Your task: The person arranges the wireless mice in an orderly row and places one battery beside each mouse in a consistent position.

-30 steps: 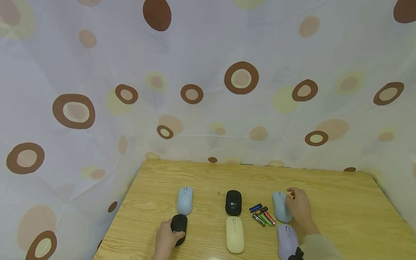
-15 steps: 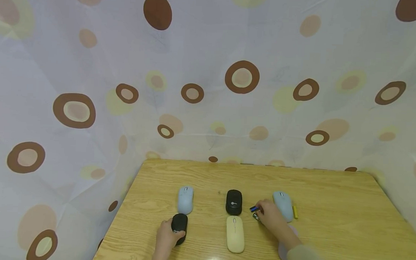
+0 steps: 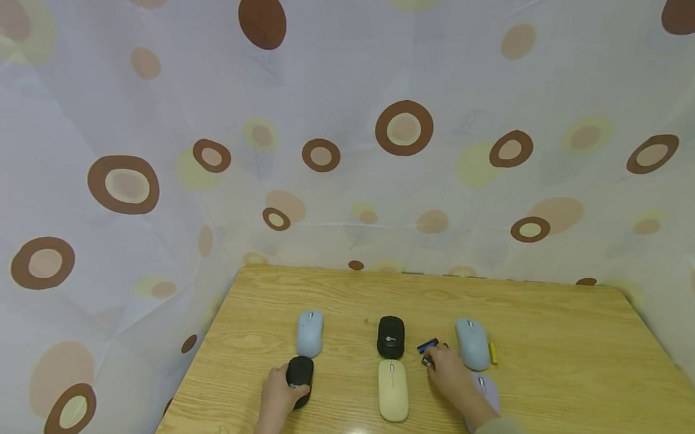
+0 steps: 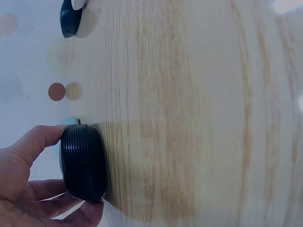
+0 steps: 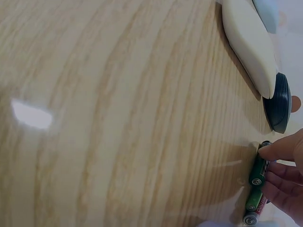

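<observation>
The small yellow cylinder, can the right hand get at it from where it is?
Probably, but not straight across: the light blue mouse beside the yellow cylinder lies between it and the right hand, so reaching over seems needed.

The pale-yellow oblong plastic mouse (image 3: 393, 391) has a black rounded plastic mouse (image 3: 301, 372) on its left, a dark-green cylindrical battery (image 5: 257, 171) and a lilac rounded plastic mouse (image 3: 489, 389) on its right, yellow-brown wood-grained tabletop (image 3: 578, 359) beneath, and whitish cloth (image 3: 352, 70) with brown-and-peach ovals behind.
</observation>
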Demonstrator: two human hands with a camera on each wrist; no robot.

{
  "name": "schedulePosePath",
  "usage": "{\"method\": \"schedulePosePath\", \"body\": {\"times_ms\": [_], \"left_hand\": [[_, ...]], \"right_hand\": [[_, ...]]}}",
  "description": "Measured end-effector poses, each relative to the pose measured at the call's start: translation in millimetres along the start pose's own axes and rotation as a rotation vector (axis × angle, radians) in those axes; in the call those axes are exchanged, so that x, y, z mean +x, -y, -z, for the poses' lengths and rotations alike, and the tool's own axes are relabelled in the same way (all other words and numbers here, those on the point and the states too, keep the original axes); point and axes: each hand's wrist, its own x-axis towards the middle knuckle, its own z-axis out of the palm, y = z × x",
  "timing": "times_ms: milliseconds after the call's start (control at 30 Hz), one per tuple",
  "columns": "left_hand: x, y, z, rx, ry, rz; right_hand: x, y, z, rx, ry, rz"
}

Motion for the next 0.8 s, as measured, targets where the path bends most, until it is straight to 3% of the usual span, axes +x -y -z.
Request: {"method": "schedulePosePath", "body": {"times_ms": [500, 633, 800], "left_hand": [[1.4, 0.2, -0.3, 0.000, 0.013, 0.021], [1.9, 1.0, -0.7, 0.003, 0.006, 0.012], [2.0, 1.3, -1.1, 0.011, 0.007, 0.010]], "right_hand": [[-3, 1, -8, 0.004, -0.030, 0.005], [0, 2, -6, 0.033, 0.013, -0.045], [12, 4, 1, 0.208, 0.030, -0.163]]}}
